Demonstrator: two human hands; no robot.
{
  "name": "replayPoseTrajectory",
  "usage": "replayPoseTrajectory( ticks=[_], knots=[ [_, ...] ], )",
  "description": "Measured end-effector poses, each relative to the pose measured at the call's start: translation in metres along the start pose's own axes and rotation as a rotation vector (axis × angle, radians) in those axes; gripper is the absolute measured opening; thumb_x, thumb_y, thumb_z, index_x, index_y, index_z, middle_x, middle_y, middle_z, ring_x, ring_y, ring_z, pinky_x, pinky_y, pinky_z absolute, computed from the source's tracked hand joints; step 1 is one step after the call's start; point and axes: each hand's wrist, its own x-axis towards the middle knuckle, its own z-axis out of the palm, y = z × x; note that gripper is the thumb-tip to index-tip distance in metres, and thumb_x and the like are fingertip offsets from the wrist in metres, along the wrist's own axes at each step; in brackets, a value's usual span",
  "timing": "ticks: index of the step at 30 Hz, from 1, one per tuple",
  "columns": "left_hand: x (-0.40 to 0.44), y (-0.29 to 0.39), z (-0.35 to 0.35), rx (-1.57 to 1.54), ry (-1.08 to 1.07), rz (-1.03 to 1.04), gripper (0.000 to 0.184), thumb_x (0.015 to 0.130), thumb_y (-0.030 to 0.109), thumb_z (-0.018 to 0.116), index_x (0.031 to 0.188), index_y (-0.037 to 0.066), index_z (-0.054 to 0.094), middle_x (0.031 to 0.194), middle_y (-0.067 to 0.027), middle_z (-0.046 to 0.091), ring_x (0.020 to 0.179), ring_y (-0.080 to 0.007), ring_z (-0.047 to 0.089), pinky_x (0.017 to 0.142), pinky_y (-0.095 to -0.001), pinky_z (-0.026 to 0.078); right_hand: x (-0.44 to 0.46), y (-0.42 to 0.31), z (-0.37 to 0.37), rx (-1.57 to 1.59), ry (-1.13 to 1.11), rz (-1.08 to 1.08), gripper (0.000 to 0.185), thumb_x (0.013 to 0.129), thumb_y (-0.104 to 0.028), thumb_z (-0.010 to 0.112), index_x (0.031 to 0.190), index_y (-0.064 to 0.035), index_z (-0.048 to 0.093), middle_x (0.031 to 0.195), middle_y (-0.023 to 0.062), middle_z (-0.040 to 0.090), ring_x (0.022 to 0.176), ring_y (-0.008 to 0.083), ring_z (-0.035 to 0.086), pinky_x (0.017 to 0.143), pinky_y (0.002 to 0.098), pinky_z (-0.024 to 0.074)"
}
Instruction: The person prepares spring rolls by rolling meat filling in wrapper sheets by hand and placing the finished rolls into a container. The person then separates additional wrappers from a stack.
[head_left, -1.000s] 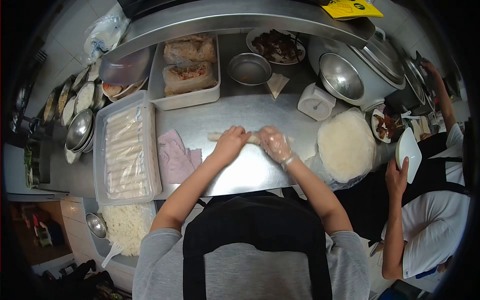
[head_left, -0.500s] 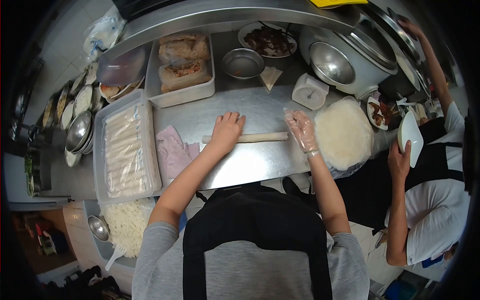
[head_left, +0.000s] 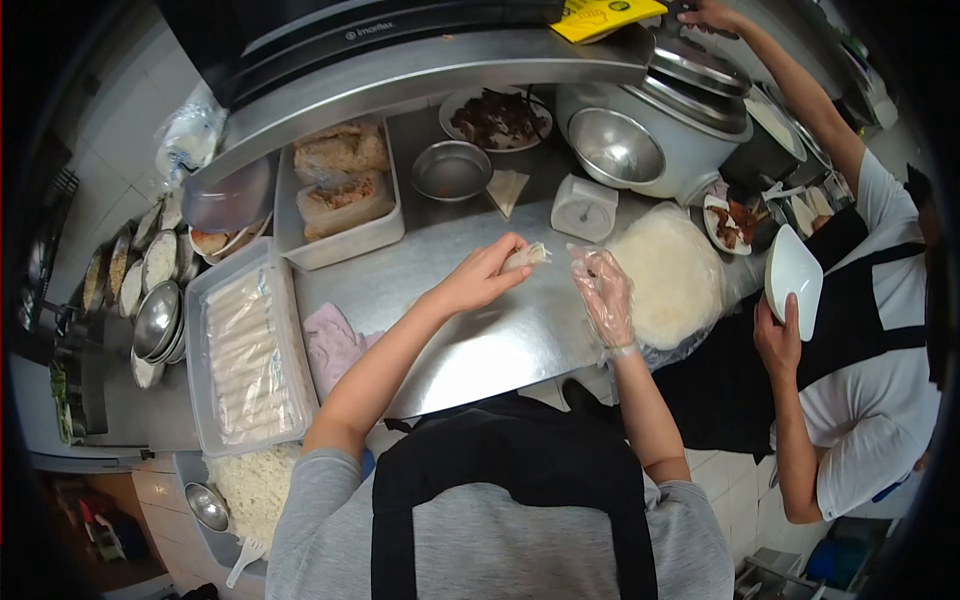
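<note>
Held a roll (head_left: 526, 256) in the left hand (head_left: 482, 278), with thumb and fingers closed round it near one end, over the middle of the counter (head_left: 520, 345). Showed a loose, ruffled tip beyond the fingers, toward the right hand (head_left: 603, 293). Could not make out the roll's other end clearly past hand and forearm, nor tell touching from clear of the steel below. Had the right hand in a thin clear glove, apart from the left, near that tip but not touching, with fingers parted and slightly bent.

Had a wrapper stack (head_left: 668, 280) just right of the glove, lying on plastic. Saw a scale (head_left: 584, 210) beyond the glove, and a pale triangle (head_left: 507, 190) between scale and pan (head_left: 452, 172). Had a pink cloth (head_left: 330, 350) beside the left forearm, next to a tub (head_left: 299, 345) of packed rolls (head_left: 240, 365) under clear film. Noticed bagged filling (head_left: 345, 205) in a box (head_left: 385, 232) behind. Saw, at right, a co-worker's near hand (head_left: 778, 335) on a white dish (head_left: 797, 270), and the far hand (head_left: 708, 15) raised at upper right.
</note>
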Motion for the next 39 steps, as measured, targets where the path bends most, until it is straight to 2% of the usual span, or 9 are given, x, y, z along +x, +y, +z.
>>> replayPoseTrajectory(
  ticks=[2, 6, 10, 17, 20, 25, 31, 37, 39],
  knots=[
    [-0.015, 0.038, -0.02, -0.093, 0.166, 0.202, 0.026, 0.083, 0.015, 0.07, 0.1, 0.002, 0.055, 0.07, 0.0001, 0.057, 0.066, -0.0124, 0.055, 0.062, -0.0289, 0.044, 0.011, -0.032, 0.0, -0.005, 0.009, -0.145, 0.021, 0.087, -0.011, 0.064, 0.105, -0.0013, 0.067, 0.1, 0.0146, 0.064, 0.091, 0.0304, 0.063, 0.08, 0.0357, 0.0498],
    [-0.027, 0.056, -0.036, -0.466, 0.183, 0.066, 0.013, 0.085, 0.008, 0.068, 0.078, 0.002, 0.059, 0.074, -0.0016, 0.062, 0.069, -0.008, 0.057, 0.062, -0.026, 0.047, 0.031, -0.084, 0.008, -0.008, 0.004, -0.432, 0.029, 0.083, -0.012, 0.067, 0.111, -0.0043, 0.066, 0.108, 0.0144, 0.063, 0.099, 0.0308, 0.062, 0.085, 0.0385, 0.0496],
    [-0.025, 0.055, -0.024, -0.472, 0.387, 0.286, 0.012, 0.081, 0.004, 0.068, 0.093, 0.001, 0.067, 0.08, -0.0037, 0.068, 0.076, -0.0096, 0.062, 0.068, -0.0266, 0.051, 0.054, -0.115, 0.013, 0.027, -0.131, -0.622, 0.027, 0.082, -0.014, 0.069, 0.108, -0.006, 0.066, 0.109, 0.0137, 0.062, 0.098, 0.0321, 0.061, 0.084, 0.0408, 0.05],
    [-0.028, 0.053, -0.022, -0.543, 0.362, 0.238, 0.013, 0.077, 0.002, 0.069, 0.09, 0.0, 0.068, 0.08, -0.0034, 0.069, 0.074, -0.0097, 0.062, 0.065, -0.0269, 0.051, 0.073, -0.119, 0.021, -0.168, -0.177, -0.817, 0.023, 0.079, -0.017, 0.07, 0.098, -0.0057, 0.065, 0.103, 0.0114, 0.062, 0.096, 0.0313, 0.06, 0.082, 0.0417, 0.0472],
    [-0.024, 0.046, -0.022, -0.594, 0.306, 0.08, 0.008, 0.077, 0.001, 0.067, 0.085, 0.0, 0.068, 0.074, -0.0021, 0.067, 0.068, -0.0088, 0.061, 0.059, -0.0268, 0.049, 0.071, -0.116, 0.026, -0.294, -0.127, -0.767, 0.022, 0.076, -0.019, 0.073, 0.093, -0.0072, 0.065, 0.104, 0.0103, 0.061, 0.095, 0.0305, 0.059, 0.088, 0.0446, 0.0445],
    [-0.019, 0.049, -0.024, -0.515, 0.359, 0.249, 0.004, 0.078, 0.002, 0.065, 0.081, 0.0, 0.067, 0.069, -0.002, 0.064, 0.063, -0.009, 0.06, 0.054, -0.0256, 0.047, 0.073, -0.112, 0.038, -0.236, -0.086, -0.762, 0.022, 0.075, -0.02, 0.074, 0.089, -0.0069, 0.064, 0.102, 0.0095, 0.062, 0.095, 0.0301, 0.059, 0.089, 0.0458, 0.0433],
    [-0.016, 0.051, -0.029, -0.375, 0.401, 0.301, 0.009, 0.076, 0.004, 0.065, 0.083, -0.001, 0.066, 0.074, -0.0065, 0.068, 0.07, -0.0129, 0.063, 0.065, -0.0292, 0.05, 0.073, -0.112, 0.045, -0.129, -0.099, -0.737, 0.022, 0.075, -0.019, 0.074, 0.088, -0.0066, 0.062, 0.101, 0.0116, 0.063, 0.093, 0.031, 0.06, 0.082, 0.0414, 0.0443],
    [-0.014, 0.052, -0.027, -0.354, 0.48, 0.257, 0.01, 0.077, 0.006, 0.064, 0.085, 0.0, 0.067, 0.074, -0.006, 0.068, 0.071, -0.0112, 0.062, 0.065, -0.0288, 0.049, 0.076, -0.117, 0.035, -0.365, -0.22, -0.697, 0.022, 0.081, -0.022, 0.068, 0.095, -0.0052, 0.066, 0.111, 0.0122, 0.061, 0.101, 0.031, 0.059, 0.092, 0.0437, 0.0429],
    [-0.014, 0.053, -0.029, -0.548, 0.456, 0.079, 0.005, 0.077, 0.004, 0.064, 0.08, 0.0, 0.065, 0.069, -0.0037, 0.065, 0.066, -0.0077, 0.057, 0.06, -0.0267, 0.046, 0.079, -0.106, 0.032, 0.154, -0.155, -0.438, 0.024, 0.082, -0.02, 0.066, 0.1, -0.0045, 0.067, 0.115, 0.0151, 0.059, 0.108, 0.0306, 0.058, 0.095, 0.0431, 0.0435]
  ],
)
